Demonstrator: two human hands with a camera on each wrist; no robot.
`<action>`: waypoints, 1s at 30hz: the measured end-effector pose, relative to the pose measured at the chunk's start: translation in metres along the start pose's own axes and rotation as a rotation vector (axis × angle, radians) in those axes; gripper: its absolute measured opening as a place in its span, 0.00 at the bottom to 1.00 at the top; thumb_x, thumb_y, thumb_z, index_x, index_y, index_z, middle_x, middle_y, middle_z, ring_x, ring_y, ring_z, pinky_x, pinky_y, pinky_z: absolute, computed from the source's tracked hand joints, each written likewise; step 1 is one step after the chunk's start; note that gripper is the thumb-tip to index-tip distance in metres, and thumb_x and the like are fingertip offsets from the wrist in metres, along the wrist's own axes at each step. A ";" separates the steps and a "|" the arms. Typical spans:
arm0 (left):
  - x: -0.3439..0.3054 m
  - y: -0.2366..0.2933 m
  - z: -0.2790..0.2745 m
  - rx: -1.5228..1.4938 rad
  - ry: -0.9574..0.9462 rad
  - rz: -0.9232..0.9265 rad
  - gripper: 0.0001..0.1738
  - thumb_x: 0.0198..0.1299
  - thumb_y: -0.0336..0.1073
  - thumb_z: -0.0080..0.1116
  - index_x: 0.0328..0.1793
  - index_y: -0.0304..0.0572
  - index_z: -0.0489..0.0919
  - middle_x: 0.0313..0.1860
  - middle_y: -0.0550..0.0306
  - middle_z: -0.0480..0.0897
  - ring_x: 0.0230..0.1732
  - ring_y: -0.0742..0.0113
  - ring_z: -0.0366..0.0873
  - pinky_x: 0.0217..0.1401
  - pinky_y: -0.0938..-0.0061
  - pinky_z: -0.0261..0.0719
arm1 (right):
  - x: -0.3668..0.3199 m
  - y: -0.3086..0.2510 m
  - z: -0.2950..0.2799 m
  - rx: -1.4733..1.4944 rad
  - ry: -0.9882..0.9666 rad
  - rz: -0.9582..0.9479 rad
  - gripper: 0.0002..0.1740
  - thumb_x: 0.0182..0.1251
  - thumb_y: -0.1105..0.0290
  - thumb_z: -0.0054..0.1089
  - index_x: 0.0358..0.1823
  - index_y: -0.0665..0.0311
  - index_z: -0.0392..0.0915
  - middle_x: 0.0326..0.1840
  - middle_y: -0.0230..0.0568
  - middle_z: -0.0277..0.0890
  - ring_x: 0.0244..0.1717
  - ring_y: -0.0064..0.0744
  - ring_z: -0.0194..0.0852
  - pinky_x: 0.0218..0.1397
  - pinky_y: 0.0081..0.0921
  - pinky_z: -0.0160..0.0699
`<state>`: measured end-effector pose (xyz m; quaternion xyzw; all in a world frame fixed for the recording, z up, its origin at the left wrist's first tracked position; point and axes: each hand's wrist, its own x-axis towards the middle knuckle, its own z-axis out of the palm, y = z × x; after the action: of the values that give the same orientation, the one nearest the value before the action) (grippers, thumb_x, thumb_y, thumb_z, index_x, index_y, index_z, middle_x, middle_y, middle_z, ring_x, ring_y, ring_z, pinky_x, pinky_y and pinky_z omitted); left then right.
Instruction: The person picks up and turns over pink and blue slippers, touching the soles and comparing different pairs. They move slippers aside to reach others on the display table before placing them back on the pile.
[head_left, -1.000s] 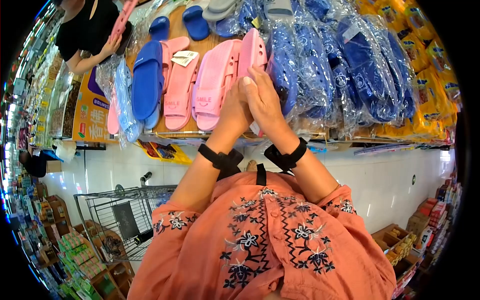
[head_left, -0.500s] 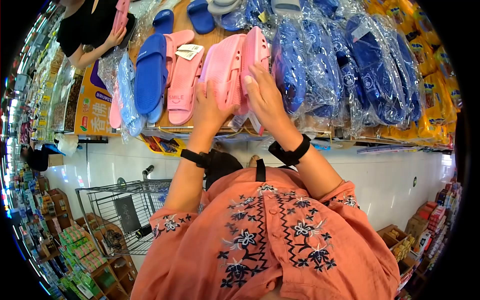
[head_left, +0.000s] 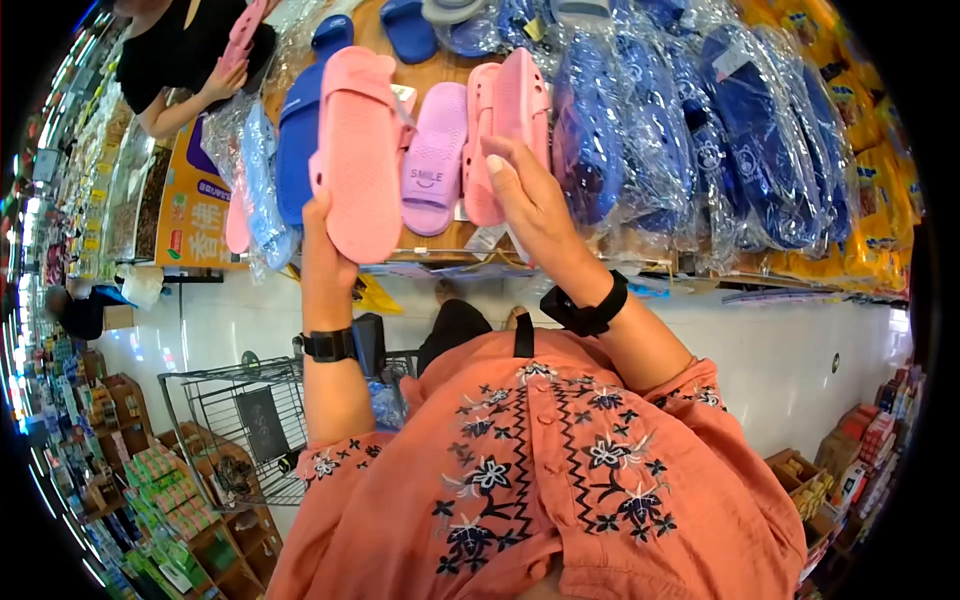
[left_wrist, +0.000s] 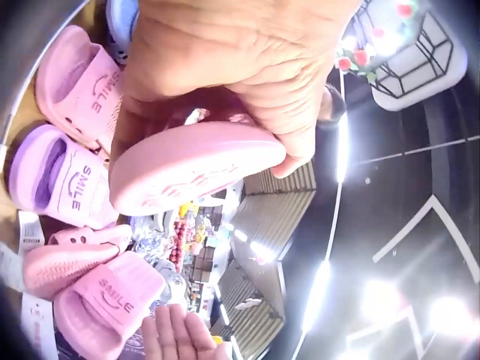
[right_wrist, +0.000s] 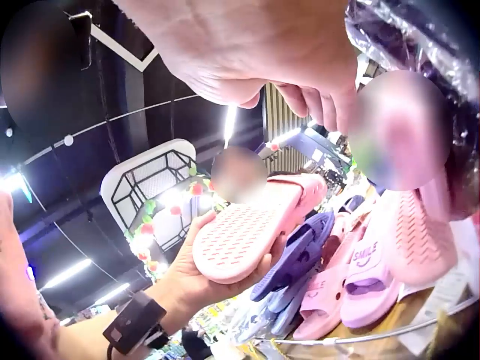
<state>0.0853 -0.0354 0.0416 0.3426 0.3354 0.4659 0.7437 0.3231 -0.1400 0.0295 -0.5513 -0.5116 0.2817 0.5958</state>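
Observation:
My left hand grips a pink slipper by its side, lifted over the left part of the display and turned on edge in the left wrist view. My right hand has its fingers fairly straight, its fingertips right at the upright pink slippers in the middle. Between the hands lies a lilac slipper with "SMILE" on its strap. A blue slipper and a tagged pink slipper are partly hidden behind the held one. More pink SMILE slippers show in the left wrist view.
Blue slippers in clear plastic fill the right side, beside yellow packets. A wire shopping cart stands on the left below the display edge. Across the table, a person in black holds a pink slipper.
From beside my right hand, my left hand has gone to the pink slippers, taken one up and carried it left. The lilac slipper is now uncovered. My right hand stays beside the pink slippers.

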 end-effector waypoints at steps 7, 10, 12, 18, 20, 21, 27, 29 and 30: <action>-0.033 -0.024 -0.004 -0.218 -0.255 -0.157 0.43 0.67 0.61 0.55 0.77 0.35 0.67 0.69 0.46 0.79 0.64 0.51 0.82 0.67 0.56 0.83 | 0.024 -0.007 0.023 0.608 -0.072 0.434 0.28 0.81 0.54 0.51 0.68 0.70 0.70 0.64 0.49 0.76 0.65 0.38 0.77 0.69 0.34 0.74; -0.044 -0.031 0.000 -0.232 -0.205 -0.144 0.42 0.67 0.57 0.56 0.78 0.35 0.66 0.69 0.45 0.78 0.64 0.52 0.82 0.68 0.57 0.82 | 0.032 -0.006 0.025 0.685 -0.091 0.475 0.33 0.79 0.50 0.56 0.72 0.67 0.67 0.66 0.48 0.75 0.64 0.38 0.77 0.67 0.33 0.75; -0.044 -0.033 0.008 -0.091 -0.169 -0.071 0.40 0.66 0.52 0.57 0.78 0.35 0.66 0.68 0.45 0.78 0.65 0.52 0.81 0.68 0.58 0.81 | 0.035 -0.005 0.025 0.724 -0.115 0.478 0.37 0.77 0.47 0.58 0.74 0.67 0.64 0.66 0.47 0.74 0.64 0.37 0.76 0.66 0.34 0.75; -0.055 -0.033 0.029 0.283 -0.191 0.114 0.39 0.63 0.43 0.59 0.78 0.34 0.64 0.67 0.43 0.78 0.64 0.52 0.81 0.67 0.59 0.81 | 0.026 -0.022 0.037 0.552 -0.152 0.352 0.44 0.71 0.51 0.67 0.77 0.68 0.57 0.65 0.48 0.70 0.63 0.35 0.74 0.63 0.33 0.78; -0.059 -0.034 0.026 0.236 -0.177 0.106 0.43 0.61 0.47 0.61 0.79 0.33 0.63 0.68 0.42 0.77 0.63 0.50 0.82 0.65 0.55 0.83 | 0.021 -0.027 0.035 0.513 -0.097 0.288 0.40 0.73 0.55 0.66 0.76 0.67 0.59 0.62 0.46 0.72 0.60 0.33 0.75 0.60 0.29 0.79; -0.061 -0.030 0.023 0.085 -0.222 0.004 0.45 0.60 0.50 0.62 0.79 0.33 0.62 0.69 0.41 0.77 0.63 0.48 0.82 0.64 0.52 0.84 | 0.018 -0.032 0.033 0.494 -0.073 0.262 0.38 0.73 0.57 0.65 0.75 0.67 0.60 0.60 0.45 0.73 0.59 0.32 0.76 0.59 0.28 0.80; -0.062 -0.017 0.010 -0.164 -0.243 -0.108 0.59 0.57 0.69 0.59 0.82 0.31 0.56 0.67 0.26 0.74 0.61 0.27 0.79 0.48 0.34 0.90 | 0.011 -0.043 0.026 0.646 -0.115 0.207 0.27 0.78 0.63 0.56 0.72 0.65 0.65 0.59 0.42 0.72 0.58 0.28 0.77 0.53 0.27 0.82; -0.063 -0.016 0.014 -0.173 -0.279 -0.108 0.59 0.57 0.69 0.59 0.82 0.31 0.56 0.67 0.25 0.73 0.61 0.27 0.79 0.47 0.35 0.90 | 0.009 -0.044 0.025 0.628 -0.122 0.207 0.26 0.79 0.63 0.54 0.73 0.66 0.65 0.61 0.44 0.71 0.60 0.30 0.76 0.54 0.30 0.83; -0.064 -0.015 0.015 -0.180 -0.298 -0.110 0.59 0.57 0.69 0.59 0.82 0.31 0.56 0.67 0.25 0.73 0.61 0.26 0.80 0.47 0.35 0.91 | 0.008 -0.044 0.025 0.638 -0.125 0.216 0.26 0.79 0.63 0.54 0.73 0.66 0.65 0.61 0.44 0.71 0.60 0.30 0.76 0.54 0.30 0.83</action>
<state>0.0827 -0.1028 0.0487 0.3211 0.1969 0.3966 0.8372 0.2928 -0.1338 0.0703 -0.3697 -0.3719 0.5222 0.6726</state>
